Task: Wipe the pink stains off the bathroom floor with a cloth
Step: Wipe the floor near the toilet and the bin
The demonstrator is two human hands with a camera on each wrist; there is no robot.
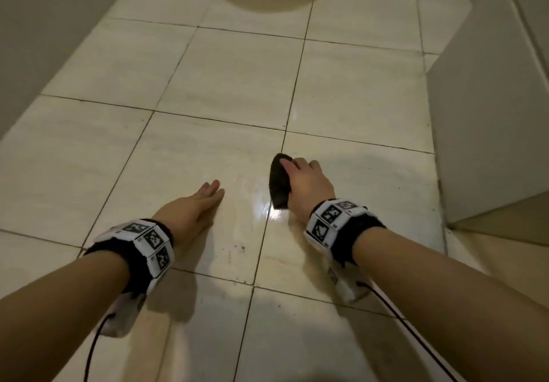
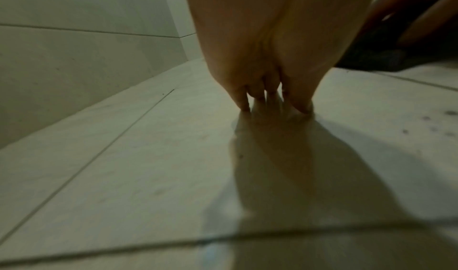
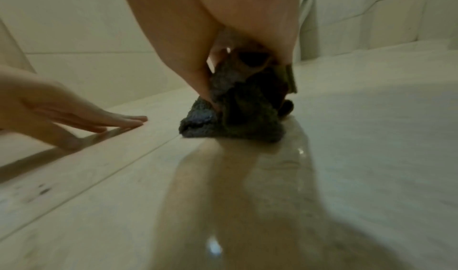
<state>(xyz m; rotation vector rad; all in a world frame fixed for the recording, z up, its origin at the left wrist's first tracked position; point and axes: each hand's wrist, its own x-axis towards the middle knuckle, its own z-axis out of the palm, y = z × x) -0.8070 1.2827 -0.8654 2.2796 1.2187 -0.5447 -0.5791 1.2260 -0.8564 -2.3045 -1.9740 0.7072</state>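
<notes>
Head view shows the right hand (image 1: 306, 182) gripping a bunched dark cloth (image 1: 279, 182), fingers curled over its top, with the cloth pressed onto the pale tiled bathroom floor (image 1: 225, 78) just beside a grout line. The left hand (image 1: 193, 209) lies flat on the neighbouring tile with fingers straight and together, holding nothing and serving as a brace. Between the two hands the tile carries a wet, glossy sheen, and no clearly pink mark can be made out there in this dim light. Nearer the person, close to the left wrist band, sits a scatter of small dark reddish specks (image 1: 237, 249), which appear to be what is left to clean. Wiping well here probably means keeping the weight on the flat left palm, drawing the cloth back toward those specks in short overlapping passes, and pressing through the fingertips so that the wad flattens rather than rolls. In the right wrist view the cloth (image 3: 230, 113) is folded thick and touches the floor on a narrow edge only; spreading it wider would likely cover more tile per stroke. Turning to a clean face should avoid smearing residue into the grout line.
</notes>
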